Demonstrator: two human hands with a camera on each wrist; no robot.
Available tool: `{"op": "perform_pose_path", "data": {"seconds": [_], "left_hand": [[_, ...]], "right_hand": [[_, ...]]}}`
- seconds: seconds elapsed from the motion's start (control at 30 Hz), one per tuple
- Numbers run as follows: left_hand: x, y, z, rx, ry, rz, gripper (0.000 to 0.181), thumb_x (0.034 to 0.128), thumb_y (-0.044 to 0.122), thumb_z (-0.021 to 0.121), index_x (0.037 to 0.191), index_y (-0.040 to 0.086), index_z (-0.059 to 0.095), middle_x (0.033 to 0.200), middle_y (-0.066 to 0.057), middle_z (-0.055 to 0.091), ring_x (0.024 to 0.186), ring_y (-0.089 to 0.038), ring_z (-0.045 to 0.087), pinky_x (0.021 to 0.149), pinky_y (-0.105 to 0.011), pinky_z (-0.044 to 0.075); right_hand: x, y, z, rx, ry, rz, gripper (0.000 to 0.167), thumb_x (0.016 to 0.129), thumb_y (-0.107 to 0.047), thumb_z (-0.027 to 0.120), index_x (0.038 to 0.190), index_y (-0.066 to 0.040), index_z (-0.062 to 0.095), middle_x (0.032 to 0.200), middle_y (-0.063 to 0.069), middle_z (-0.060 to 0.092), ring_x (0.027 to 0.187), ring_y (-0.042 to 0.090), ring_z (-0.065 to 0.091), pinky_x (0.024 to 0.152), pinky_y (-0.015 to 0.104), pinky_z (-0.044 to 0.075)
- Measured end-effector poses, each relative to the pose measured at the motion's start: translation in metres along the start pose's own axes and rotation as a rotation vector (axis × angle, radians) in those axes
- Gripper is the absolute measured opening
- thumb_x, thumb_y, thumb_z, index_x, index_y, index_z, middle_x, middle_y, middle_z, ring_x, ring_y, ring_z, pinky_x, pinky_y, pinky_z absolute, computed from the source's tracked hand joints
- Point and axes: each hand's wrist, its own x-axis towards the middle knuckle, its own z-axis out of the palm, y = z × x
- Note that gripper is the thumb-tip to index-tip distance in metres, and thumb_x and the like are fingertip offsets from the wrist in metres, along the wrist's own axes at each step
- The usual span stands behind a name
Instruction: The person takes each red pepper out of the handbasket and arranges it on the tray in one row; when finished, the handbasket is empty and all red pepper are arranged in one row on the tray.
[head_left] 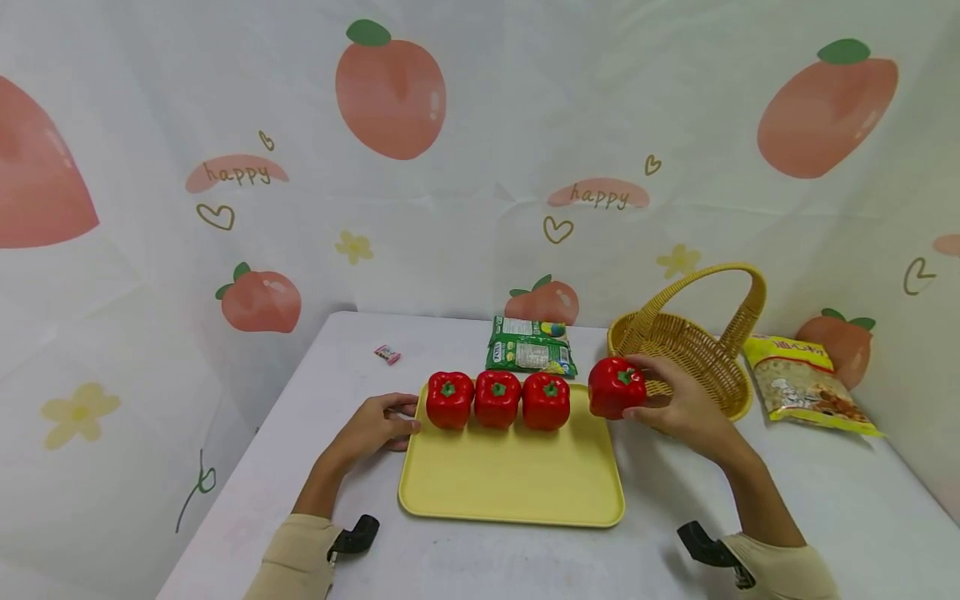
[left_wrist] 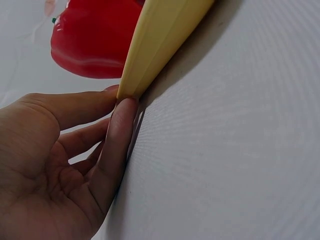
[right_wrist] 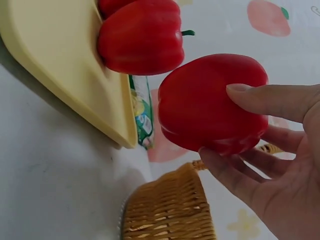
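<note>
My right hand (head_left: 678, 408) holds a red bell pepper (head_left: 609, 390) with a green stem by its side, thumb on one face and fingers on the other. In the right wrist view this pepper (right_wrist: 210, 102) hangs in the air, off the tray's far right corner. Three more red peppers stand side by side along the far edge of the yellow tray (head_left: 510, 479); the rightmost is one pepper (head_left: 546, 402). At the tray's far left corner, my left hand (head_left: 375, 429) pinches the rim. The left wrist view shows the thumb and a finger (left_wrist: 122, 125) on the rim.
Behind the right hand stands a wicker basket (head_left: 690, 342) with a tall handle. A yellow snack bag (head_left: 802, 382) lies to its right. Green packets (head_left: 528, 354) lie behind the tray, and a small pink wrapped candy (head_left: 387, 354) at the back left. A printed cloth hangs behind the table.
</note>
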Motion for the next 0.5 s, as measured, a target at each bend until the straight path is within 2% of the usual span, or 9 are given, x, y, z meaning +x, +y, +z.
{"op": "perform_pose_path", "data": {"seconds": [0.2,0.5], "left_hand": [[0.000,0.000,0.000,-0.001,-0.006,0.000,0.051,0.0944,0.011,0.078,0.142,0.001,0.063,0.117,-0.011,0.071,0.090,-0.018,0.073,0.077,-0.033,0.067],[-0.001,0.002,-0.001,0.010,-0.007,-0.004,0.050,0.0946,0.010,0.078,0.142,0.001,0.063,0.118,-0.012,0.071,0.089,-0.018,0.072,0.076,-0.033,0.067]], "right_hand": [[0.002,0.002,0.007,-0.038,-0.009,-0.004,0.071,0.086,-0.002,0.084,0.151,-0.005,0.054,0.146,0.020,0.056,0.134,0.042,0.053,0.097,0.048,0.062],[0.004,0.003,0.016,-0.103,0.010,0.009,0.072,0.084,0.001,0.085,0.149,-0.002,0.055,0.146,0.022,0.057,0.133,0.044,0.055,0.103,0.060,0.056]]}}
